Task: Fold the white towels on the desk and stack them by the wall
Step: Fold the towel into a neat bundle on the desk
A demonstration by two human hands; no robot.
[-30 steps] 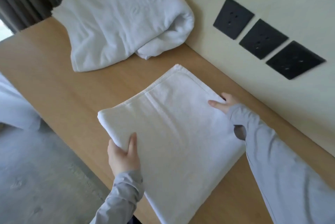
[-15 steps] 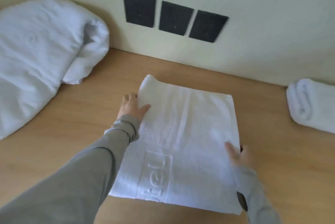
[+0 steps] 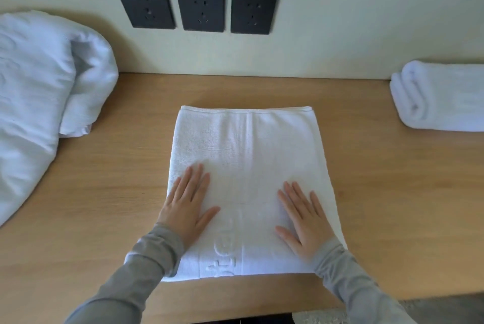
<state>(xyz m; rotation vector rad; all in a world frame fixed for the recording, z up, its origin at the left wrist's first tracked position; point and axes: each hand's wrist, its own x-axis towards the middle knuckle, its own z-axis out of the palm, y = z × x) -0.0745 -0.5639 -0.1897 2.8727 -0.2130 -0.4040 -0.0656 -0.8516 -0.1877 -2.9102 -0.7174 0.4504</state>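
A folded white towel [image 3: 248, 156] with embossed lettering lies flat in the middle of the wooden desk [image 3: 392, 192], a short way out from the wall. My left hand [image 3: 187, 205] presses flat on its left half, fingers straight. My right hand [image 3: 303, 221] lies flat on its right half, fingers spread. A large unfolded white towel [image 3: 39, 93] is heaped at the left against the wall. A neatly folded white towel [image 3: 442, 95] sits at the right edge by the wall.
Three black wall sockets [image 3: 199, 7] are set in the cream wall [image 3: 366, 22] above the desk. Bare wood shows between the middle towel and each of the other towels. The desk's front edge runs along the bottom, with grey floor [image 3: 445, 308] beyond.
The view swung round to face the wall. Both hands left the towel's side edges and now lie flat on top of it, nearer me. The towel sits squared to the wall.
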